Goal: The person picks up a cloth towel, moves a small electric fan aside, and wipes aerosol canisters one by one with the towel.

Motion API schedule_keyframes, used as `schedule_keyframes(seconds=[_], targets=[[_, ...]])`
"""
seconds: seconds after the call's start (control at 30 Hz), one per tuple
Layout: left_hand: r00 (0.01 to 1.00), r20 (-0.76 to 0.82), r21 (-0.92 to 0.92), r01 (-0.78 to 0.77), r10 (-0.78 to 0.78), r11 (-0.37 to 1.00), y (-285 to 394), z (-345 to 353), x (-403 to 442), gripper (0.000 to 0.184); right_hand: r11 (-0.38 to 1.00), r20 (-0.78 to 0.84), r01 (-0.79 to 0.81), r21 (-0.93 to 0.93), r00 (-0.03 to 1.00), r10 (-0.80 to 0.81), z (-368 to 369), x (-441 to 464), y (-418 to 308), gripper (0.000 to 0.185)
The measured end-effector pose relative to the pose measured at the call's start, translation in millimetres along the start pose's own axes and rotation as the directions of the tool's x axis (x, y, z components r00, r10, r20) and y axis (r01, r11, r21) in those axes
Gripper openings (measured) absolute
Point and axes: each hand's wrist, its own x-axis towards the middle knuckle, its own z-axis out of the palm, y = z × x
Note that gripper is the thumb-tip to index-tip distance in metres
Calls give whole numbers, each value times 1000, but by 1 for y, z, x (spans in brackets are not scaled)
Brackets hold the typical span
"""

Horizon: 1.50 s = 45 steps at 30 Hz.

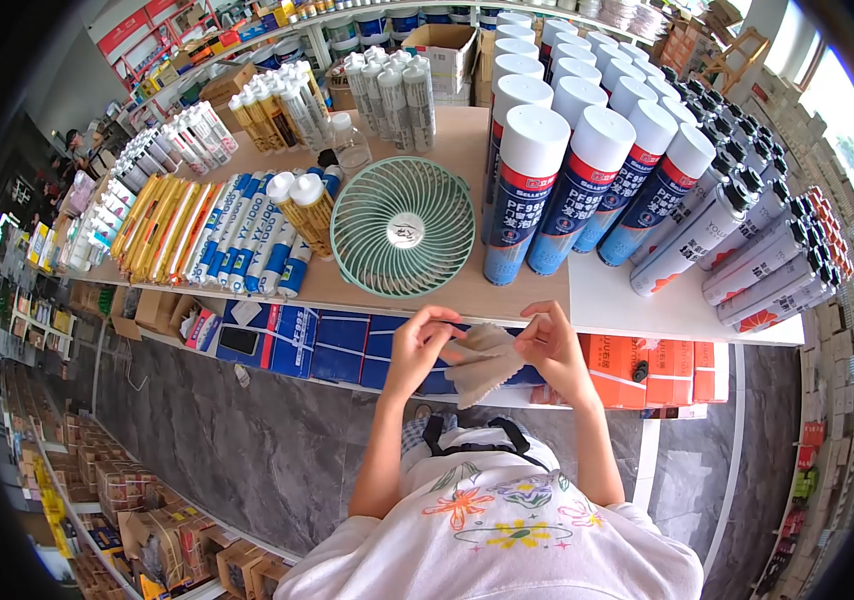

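A small beige cloth (487, 362) with a zigzag edge hangs between my hands, in front of the table edge. At its left edge my left hand (423, 350) has curled fingers, the thumb against the cloth. My right hand (555, 352) pinches the cloth's right side between thumb and fingers. Just beyond my hands is a round green fan grille (361, 222) with curved ribs and a pale centre label (405, 231). It is on the tabletop, reaching near the front edge.
White-capped spray foam cans (521, 190) stand in rows on the right, beside black-topped cans (692, 238). Sealant tubes (247, 235) lie on the left, near upright cartridges (307, 205) and a clear jar (349, 145). Blue boxes (342, 345) and orange boxes (612, 368) sit below the tabletop.
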Motion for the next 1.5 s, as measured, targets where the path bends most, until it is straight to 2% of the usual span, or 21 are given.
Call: schedule_keyframes(seconds=[0.07,0.13,0.2,0.3,0.4,0.47,0.53,0.6,0.67,0.73,0.77,0.9,1.0,1.07,1.17,1.2,1.27,1.3,1.4,1.47,1.5], targets=[[995,-69,261,-46,66,964,-15,-7,3,15,997,49,54,-46,997,-51,-5,-4,-9,30],[998,-11,435,-55,67,899,-33,-13,3,19,996,51,75,-44,996,-73,-4,-9,-20,26],[987,135,584,-148,84,798,-46,-13,3,39,991,85,114,-72,991,-108,-4,-14,-33,25],[966,256,598,-183,30,780,-57,1,0,45,969,106,171,-176,982,-154,-12,-21,-43,25],[964,247,442,-197,92,875,-50,21,1,48,935,151,240,-261,967,-206,-23,-28,-47,26],[921,371,386,-270,120,882,-41,28,4,50,930,132,250,-269,966,-222,-28,-31,-47,25],[908,416,404,-241,57,883,-48,26,5,46,942,63,235,-239,972,-226,-32,-34,-48,26],[873,481,558,-235,-79,796,-58,21,4,39,926,39,272,-263,962,-272,-33,-35,-53,28],[874,478,606,-259,-84,752,-65,11,0,34,907,-14,292,-302,950,-311,-37,-37,-55,30],[887,402,683,-124,-228,720,-58,4,-6,34,901,-44,280,-331,949,-311,-44,-39,-53,33],[913,378,649,-146,-150,747,-63,-4,-11,29,886,-63,292,-360,940,-336,-50,-40,-50,33],[961,268,637,-128,-63,760,-37,-24,-28,18,892,-139,270,-364,931,-338,-69,-45,-44,34],[962,271,656,-175,-13,734,-18,-40,-36,14,901,-170,228,-370,937,-307,-79,-46,-42,33],[965,262,625,-193,29,756,-7,-42,-39,11,898,-206,181,-401,937,-281,-85,-46,-41,33],[924,265,502,-375,275,779,10,-45,-35,10,866,-241,178,-467,917,-318,-99,-39,-33,29],[956,179,349,-282,232,893,14,-44,-36,10,831,-267,178,-528,894,-361,-104,-37,-31,27],[925,82,76,-377,371,923,12,-46,-32,14,852,-300,203,-483,876,-378,-114,-32,-24,26],[963,11,-100,-265,268,959,15,-46,-35,21,863,-305,225,-453,870,-387,-117,-31,-24,25],[962,34,-310,-247,270,918,26,-48,-27,31,880,-305,213,-424,882,-360,-116,-26,-25,26],[964,61,-337,-223,258,915,38,-49,-21,30,887,-300,177,-426,897,-323,-113,-22,-25,26],[966,75,-205,-226,246,952,46,-47,-19,29,871,-295,203,-447,886,-358,-111,-20,-25,27]])
